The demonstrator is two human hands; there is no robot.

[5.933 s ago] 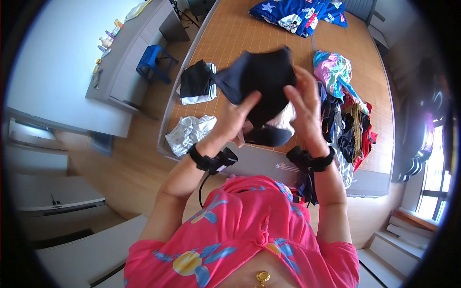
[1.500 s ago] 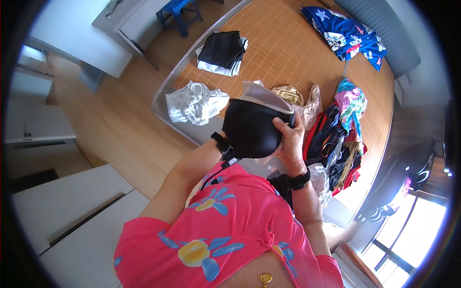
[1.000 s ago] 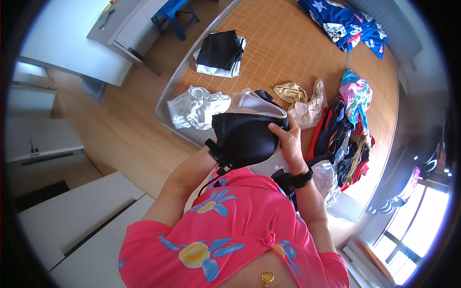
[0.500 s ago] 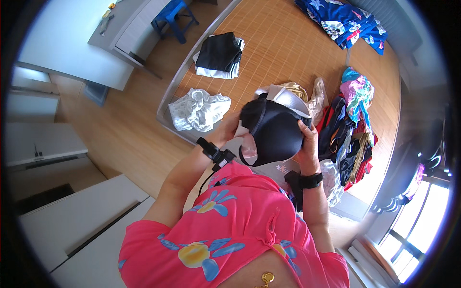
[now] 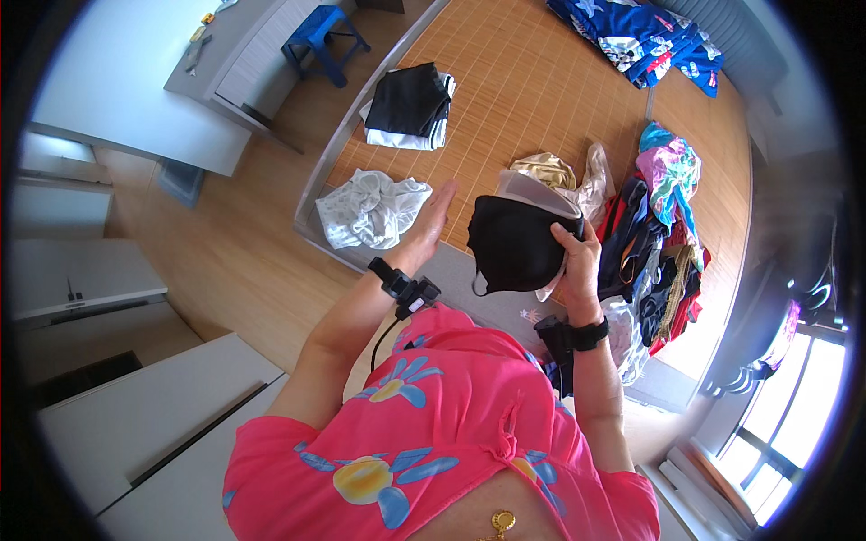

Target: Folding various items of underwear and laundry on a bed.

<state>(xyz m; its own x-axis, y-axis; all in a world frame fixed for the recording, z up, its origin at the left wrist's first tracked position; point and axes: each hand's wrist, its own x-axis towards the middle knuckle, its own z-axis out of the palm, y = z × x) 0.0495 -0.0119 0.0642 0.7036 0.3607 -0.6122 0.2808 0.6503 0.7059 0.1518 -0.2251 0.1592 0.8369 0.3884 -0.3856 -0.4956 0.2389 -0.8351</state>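
Observation:
My right hand (image 5: pixel 578 260) grips a black bra (image 5: pixel 512 245) by its side, thumb lying over the dark cup. The bra is folded so the cups nest, and its pale lining shows along the far edge. Apart from it, to the left, my left hand (image 5: pixel 437 218) is held empty with its fingers stretched out. A crumpled white patterned garment (image 5: pixel 372 209) lies just beyond that hand on the bed mat. Just behind the bra rest a gold-beige garment (image 5: pixel 546 169) and a pale shiny one (image 5: pixel 594 180).
The bamboo mat (image 5: pixel 505 81) covers the bed. Folded black and white clothes (image 5: pixel 410 101) are stacked at far left. A mixed heap of clothes (image 5: pixel 667 261) lies to the right, and a blue printed cloth (image 5: pixel 645 41) at the far end. A blue stool (image 5: pixel 325 43) stands beyond the bed.
My left hand has let go of the bra and moved slightly left, fingers now straight. The bra has been folded together and stays in my right hand.

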